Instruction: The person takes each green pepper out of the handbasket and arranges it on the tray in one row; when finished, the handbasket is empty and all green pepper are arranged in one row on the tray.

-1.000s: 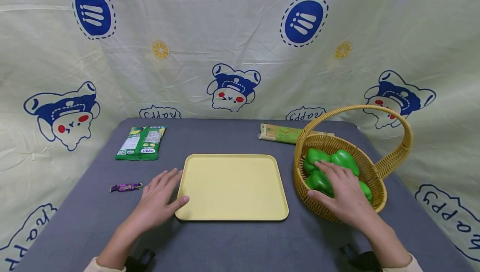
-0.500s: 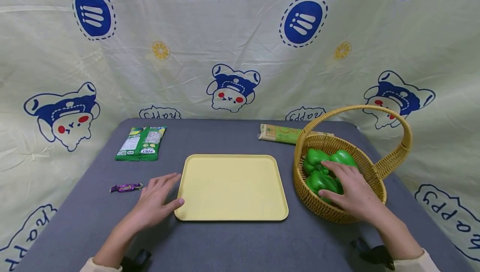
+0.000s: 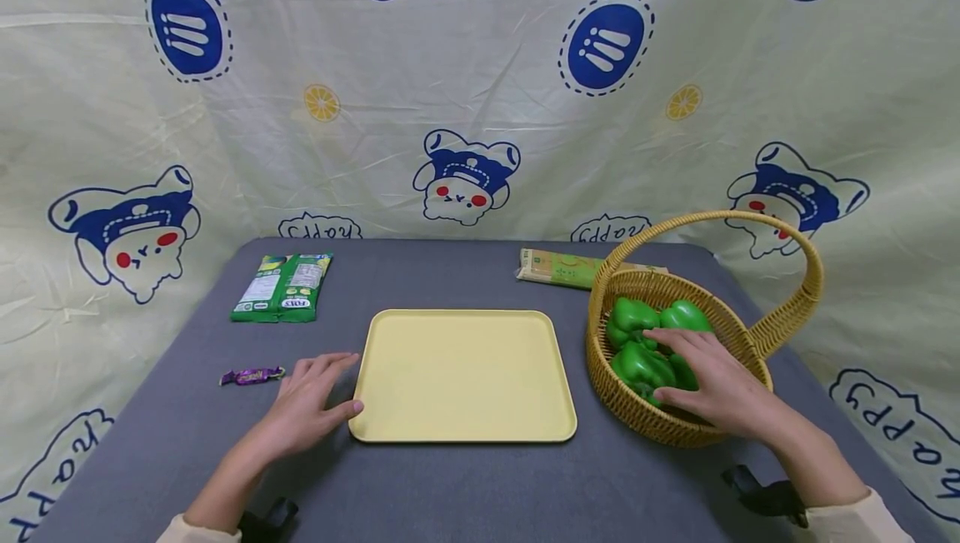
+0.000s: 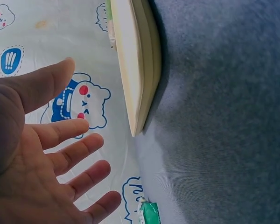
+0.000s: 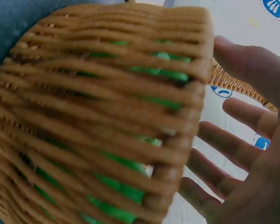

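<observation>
Several green bell peppers [image 3: 642, 366] lie in a wicker basket [image 3: 637, 418] with a tall arched handle, at the right of the table. Over the basket's near right side hovers my right hand [image 3: 712, 385], fingers spread and holding nothing; in the right wrist view the basket wall [image 5: 98, 116] stands in front of that hand [image 5: 242, 154]. A pale yellow tray [image 3: 465, 376] lies flat in the middle. My left hand [image 3: 311, 410] is beside the tray's left edge with its fingers extended. In the left wrist view this hand [image 4: 51, 154] appears apart from the tray [image 4: 137, 70], its palm bare.
A green snack bag [image 3: 283, 287] lies at the back left, with a purple wrapped candy [image 3: 252, 376] nearer on the same side. Behind the basket is a long green and beige packet [image 3: 558, 267]. A printed curtain [image 3: 360, 151] hangs behind the grey table [image 3: 450, 493].
My right hand has drawn back rightward over the basket, uncovering more of the peppers. The left hand has shifted slightly left, away from the tray's edge.
</observation>
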`<state>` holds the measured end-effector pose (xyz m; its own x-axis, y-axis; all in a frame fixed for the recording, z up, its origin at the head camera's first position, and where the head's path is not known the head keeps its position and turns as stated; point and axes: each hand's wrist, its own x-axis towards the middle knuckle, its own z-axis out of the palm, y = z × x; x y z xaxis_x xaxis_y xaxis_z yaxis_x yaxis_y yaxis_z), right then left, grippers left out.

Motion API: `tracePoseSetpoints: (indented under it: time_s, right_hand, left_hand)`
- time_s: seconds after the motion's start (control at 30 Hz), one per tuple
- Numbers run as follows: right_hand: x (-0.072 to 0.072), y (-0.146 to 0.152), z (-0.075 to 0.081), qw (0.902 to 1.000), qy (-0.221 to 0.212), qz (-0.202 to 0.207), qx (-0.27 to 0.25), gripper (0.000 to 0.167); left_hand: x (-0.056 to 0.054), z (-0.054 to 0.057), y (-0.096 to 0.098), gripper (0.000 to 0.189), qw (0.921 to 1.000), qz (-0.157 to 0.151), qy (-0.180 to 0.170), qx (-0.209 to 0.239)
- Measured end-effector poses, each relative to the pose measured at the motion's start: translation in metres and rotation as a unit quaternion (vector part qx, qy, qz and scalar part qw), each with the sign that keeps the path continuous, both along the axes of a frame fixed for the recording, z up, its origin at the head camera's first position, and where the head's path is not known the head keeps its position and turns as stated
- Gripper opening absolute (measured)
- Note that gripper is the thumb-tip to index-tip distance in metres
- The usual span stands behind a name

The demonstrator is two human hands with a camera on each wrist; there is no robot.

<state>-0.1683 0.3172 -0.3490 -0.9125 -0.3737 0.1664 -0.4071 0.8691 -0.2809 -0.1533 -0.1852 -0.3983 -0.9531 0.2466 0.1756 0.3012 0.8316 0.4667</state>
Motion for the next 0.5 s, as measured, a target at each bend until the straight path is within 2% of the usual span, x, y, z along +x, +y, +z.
tracePoseSetpoints:
  time_s: [0.13, 0.5]
  right_hand:
    - [-0.002, 0.0036, -0.001, 0.9996, -0.027, 0.003, -0.001, 0.071]
    - [-0.0048, 0.008, -0.0033, 0.998, -0.045, 0.016, 0.04, 0.07]
  left_hand:
    - [-0.0013, -0.0014, -0.0026, 0.059, 1.0, -0.002, -0.009, 0.003]
    - [-0.0045, -0.0055, -0.0087, 0.058, 0.9987, -0.019, -0.046, 0.007]
